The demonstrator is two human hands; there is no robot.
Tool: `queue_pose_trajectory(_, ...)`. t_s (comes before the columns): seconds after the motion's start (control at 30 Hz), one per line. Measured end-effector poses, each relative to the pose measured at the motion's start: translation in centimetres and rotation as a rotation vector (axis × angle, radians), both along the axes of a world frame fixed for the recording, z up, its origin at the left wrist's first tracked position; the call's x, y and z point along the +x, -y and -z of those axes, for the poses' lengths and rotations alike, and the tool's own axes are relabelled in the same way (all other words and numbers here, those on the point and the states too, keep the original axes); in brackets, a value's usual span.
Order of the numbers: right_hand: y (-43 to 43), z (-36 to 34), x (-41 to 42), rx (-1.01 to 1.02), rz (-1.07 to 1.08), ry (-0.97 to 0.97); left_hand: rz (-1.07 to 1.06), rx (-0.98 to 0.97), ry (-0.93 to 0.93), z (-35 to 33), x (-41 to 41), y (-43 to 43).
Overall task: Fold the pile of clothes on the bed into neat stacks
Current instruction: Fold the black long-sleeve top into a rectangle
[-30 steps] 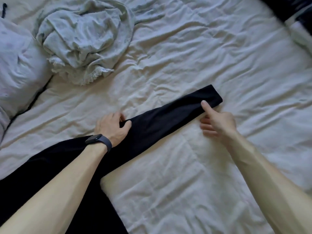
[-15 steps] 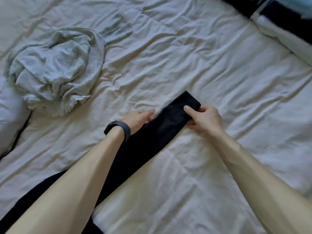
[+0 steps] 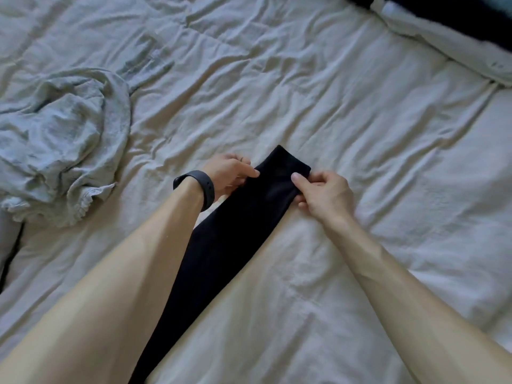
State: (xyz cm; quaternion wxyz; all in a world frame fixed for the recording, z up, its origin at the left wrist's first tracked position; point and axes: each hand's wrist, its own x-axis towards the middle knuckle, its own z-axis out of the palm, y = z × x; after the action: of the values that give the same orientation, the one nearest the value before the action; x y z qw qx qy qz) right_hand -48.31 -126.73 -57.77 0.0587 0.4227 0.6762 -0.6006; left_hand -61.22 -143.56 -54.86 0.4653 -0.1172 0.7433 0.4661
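Head view: near the left edge of the bed (image 3: 360,112) lies a crumpled grey garment (image 3: 63,142) with a frilled hem. Toward the middle, the left hand (image 3: 230,173), with a dark wristband (image 3: 200,187) on its wrist, pinches the left edge of a black garment (image 3: 235,236) close to its far end, fingers curled. This long, narrow strip lies flat, running from the near edge to the bed's centre. The right hand (image 3: 324,195) grips its right edge, thumb on top, fingers tucked beneath. Dark fabric (image 3: 457,12) sits at the far right corner.
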Motion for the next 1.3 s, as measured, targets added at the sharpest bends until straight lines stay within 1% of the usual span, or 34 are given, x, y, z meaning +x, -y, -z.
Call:
queue_pose_trajectory(0.07,0.1,0.4,0.4,0.013,-0.03,0.015,0.056,-0.02,0.084,-0.2,0.1,-0.7)
queue_pose_trajectory(0.13,0.0,1.0,0.6,-0.002,-0.06,-0.031,0.101,-0.042,0.166,-0.7,-0.2,-1.5)
queue_pose_trajectory(0.17,-0.2,1.2,0.8,-0.033,-0.073,-0.068,0.165,-0.064,0.165,-0.9,-0.5,-1.9)
queue_pose_trajectory(0.23,-0.4,1.3,1.0,-0.097,-0.09,-0.131,0.318,-0.122,0.082,-1.3,-0.9,-2.5)
queue_pose_trajectory(0.27,-0.5,1.2,1.1,-0.13,-0.079,-0.151,0.332,-0.142,0.013,-1.4,-1.1,-2.8)
queue_pose_trajectory(0.33,-0.6,0.9,1.2,-0.198,-0.006,-0.182,0.224,-0.112,-0.113,-1.3,-1.3,-3.3)
queue_pose_trajectory(0.4,-0.7,0.4,0.8,-0.244,0.101,-0.208,0.074,-0.028,-0.179,-0.9,-1.6,-3.6)
queue_pose_trajectory(0.47,-0.6,0.3,0.1,-0.227,0.148,-0.216,0.04,-0.008,-0.245,-0.4,-1.7,-3.6)
queue_pose_trajectory(0.53,-0.5,0.7,0.1,-0.212,0.156,-0.195,0.076,-0.076,-0.352,0.5,-1.8,-3.7)
queue_pose_trajectory(0.63,-0.3,1.4,0.3,-0.163,0.153,-0.173,0.113,-0.216,-0.513,1.8,-1.7,-4.4)
queue_pose_trajectory(0.7,0.1,1.5,0.2,-0.108,0.152,-0.17,0.129,-0.247,-0.553,2.4,-1.5,-5.0)
queue_pose_trajectory(0.73,0.5,1.6,0.0,-0.034,0.128,-0.149,0.136,-0.261,-0.566,2.5,-1.3,-5.2)
queue_pose_trajectory(0.8,1.3,1.7,-0.4,0.204,0.01,-0.08,0.125,-0.269,-0.604,2.5,-0.9,-5.4)
queue_pose_trajectory(0.83,1.6,1.6,-0.6,0.29,-0.045,-0.054,0.115,-0.27,-0.625,2.3,-0.7,-5.2)
queue_pose_trajectory(0.87,1.7,1.6,-0.8,0.332,-0.085,-0.027,0.109,-0.266,-0.644,2.1,-0.4,-4.9)
queue_pose_trajectory(0.93,1.3,1.4,-1.0,0.313,-0.118,0.001,0.109,-0.253,-0.687,1.5,0.5,-4.1)
queue_pose_trajectory(1.0,0.6,0.8,-0.8,0.242,-0.081,-0.005,0.118,-0.266,-0.751,0.5,2.2,-2.3)
queue_pose_trajectory(1.03,0.6,0.3,-0.4,0.239,-0.051,-0.019,0.108,-0.287,-0.789,0.1,3.5,-0.9)
queue_pose_trajectory(1.07,0.8,-0.3,0.0,0.289,-0.025,-0.042,0.087,-0.317,-0.831,-0.3,5.2,0.7)
queue_pose_trajectory(1.1,1.5,-0.9,0.5,0.407,-0.01,-0.096,0.05,-0.364,-0.873,-0.6,7.3,2.6)
queue_pose_trajectory(1.13,2.7,-1.8,1.1,0.541,-0.029,-0.176,-0.008,-0.437,-0.906,-0.8,10.0,4.7)
queue_pose_trajectory(1.17,4.5,-2.6,1.7,0.647,-0.094,-0.273,-0.088,-0.531,-0.924,-0.9,12.9,7.0)
queue_pose_trajectory(1.2,7.0,-3.4,2.5,0.695,-0.211,-0.35,-0.18,-0.633,-0.913,-0.9,15.9,9.4)
queue_pose_trajectory(1.27,12.4,-4.2,4.5,0.715,-0.532,-0.473,-0.321,-0.815,-0.832,-0.5,21.9,13.6)
queue_pose_trajectory(1.3,15.1,-4.1,5.5,0.707,-0.715,-0.518,-0.339,-0.889,-0.792,-0.2,24.6,15.4)
